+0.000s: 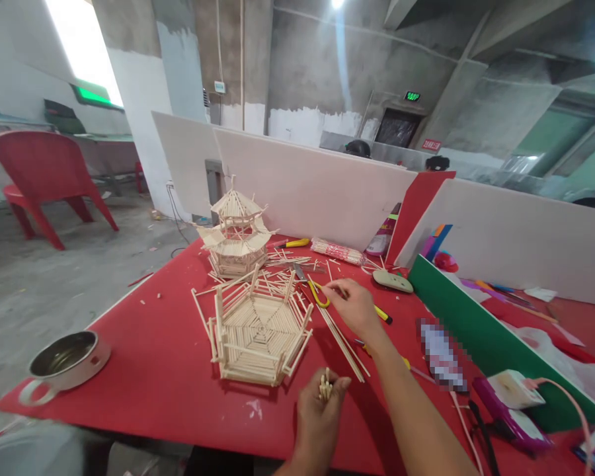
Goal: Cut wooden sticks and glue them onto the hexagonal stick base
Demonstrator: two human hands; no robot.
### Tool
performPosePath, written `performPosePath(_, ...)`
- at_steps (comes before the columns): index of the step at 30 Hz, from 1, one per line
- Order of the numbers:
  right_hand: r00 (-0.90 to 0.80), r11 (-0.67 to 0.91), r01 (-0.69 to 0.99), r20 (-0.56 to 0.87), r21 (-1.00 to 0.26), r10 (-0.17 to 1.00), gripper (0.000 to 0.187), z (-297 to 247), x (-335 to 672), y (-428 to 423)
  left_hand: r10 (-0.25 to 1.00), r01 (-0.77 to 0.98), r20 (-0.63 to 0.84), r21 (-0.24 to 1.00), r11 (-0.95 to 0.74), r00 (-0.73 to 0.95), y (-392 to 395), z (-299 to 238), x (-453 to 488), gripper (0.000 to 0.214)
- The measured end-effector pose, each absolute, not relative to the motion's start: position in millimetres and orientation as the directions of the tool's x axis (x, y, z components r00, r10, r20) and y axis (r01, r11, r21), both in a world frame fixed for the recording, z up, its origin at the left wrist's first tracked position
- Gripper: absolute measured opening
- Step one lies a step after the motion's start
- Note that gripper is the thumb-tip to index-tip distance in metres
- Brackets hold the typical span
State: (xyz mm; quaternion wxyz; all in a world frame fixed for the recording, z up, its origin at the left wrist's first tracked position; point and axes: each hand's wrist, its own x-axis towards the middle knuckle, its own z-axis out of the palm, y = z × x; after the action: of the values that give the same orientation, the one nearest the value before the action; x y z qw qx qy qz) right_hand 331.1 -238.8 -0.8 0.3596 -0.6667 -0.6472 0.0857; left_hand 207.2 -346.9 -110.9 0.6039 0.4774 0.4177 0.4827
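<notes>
My left hand [317, 413] is low at the front edge of the red table, closed around a small bundle of short wooden sticks [325, 385]. Farther forward, my right hand [354, 307] has its fingers pinched together beside the yellow-handled scissors [318, 295]; what they hold, if anything, I cannot make out. Left of both hands lies a hexagonal stick base [262, 330] with a web-like floor and short upright posts. Behind it stands a tiered stick pagoda [235, 241]. Several long loose sticks [340, 340] lie beneath my right hand.
A white mug [67, 370] stands near the left edge. At the back are a wrapped stick bundle [337, 251], a yellow-handled tool [296, 243] and a glue bottle [383, 231]. A computer mouse [393, 281] and a green divider [480, 337] are to the right, with a charger [515, 389].
</notes>
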Motion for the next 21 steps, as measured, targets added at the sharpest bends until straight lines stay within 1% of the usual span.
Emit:
performPosePath(1, 0.105, 0.075, 0.833, 0.290, -0.548, 0.951, 0.020, -9, 330, -214, 0.983, -0.192, -0.057, 0.977, 0.091, 0.175, -347, -114, 208, 0.044)
performPosePath(2, 0.099, 0.049, 0.852, 0.252, -0.522, 0.963, 0.017, -18, 329, -191, 0.984, -0.197, -0.067, 0.975, 0.099, 0.164, -347, -116, 208, 0.045)
performPosePath(3, 0.100, 0.022, 0.870, 0.220, -0.493, 0.970, 0.018, -28, 328, -171, 0.986, -0.204, -0.071, 0.974, 0.101, 0.151, -347, -118, 209, 0.046)
performPosePath(5, 0.101, -0.018, 0.900, 0.169, -0.436, 0.980, 0.028, -46, 328, -139, 0.990, -0.212, -0.065, 0.973, 0.091, 0.127, -348, -120, 211, 0.048)
performPosePath(6, 0.100, -0.031, 0.913, 0.148, -0.407, 0.984, 0.029, -53, 328, -128, 0.991, -0.209, -0.055, 0.975, 0.080, 0.122, -348, -120, 211, 0.048)
performPosePath(10, 0.067, -0.030, 0.953, 0.114, -0.300, 0.991, 0.012, -56, 328, -115, 0.992, -0.176, 0.003, 0.984, 0.019, 0.128, -347, -117, 211, 0.050)
performPosePath(13, 0.026, 0.007, 0.971, 0.135, -0.238, 0.990, 0.014, -37, 333, -133, 0.993, -0.169, 0.003, 0.986, 0.017, 0.116, -347, -114, 208, 0.051)
performPosePath(15, -0.003, 0.034, 0.979, 0.149, -0.201, 0.989, 0.014, -18, 343, -162, 0.995, -0.163, 0.009, 0.987, 0.008, 0.104, -346, -112, 206, 0.048)
performPosePath(18, -0.058, 0.078, 0.985, 0.136, -0.153, 0.989, 0.011, 11, 363, -227, 0.993, -0.130, 0.033, 0.991, -0.018, 0.109, -346, -109, 202, 0.041)
performPosePath(20, -0.113, 0.126, 0.983, 0.100, -0.134, 0.989, 0.011, 26, 374, -277, 0.994, -0.095, 0.056, 0.994, -0.047, 0.096, -345, -106, 201, 0.045)
performPosePath(21, -0.174, 0.183, 0.973, 0.075, -0.143, 0.982, 0.012, 32, 376, -301, 0.990, -0.072, 0.089, 0.994, -0.081, 0.106, -344, -104, 200, 0.045)
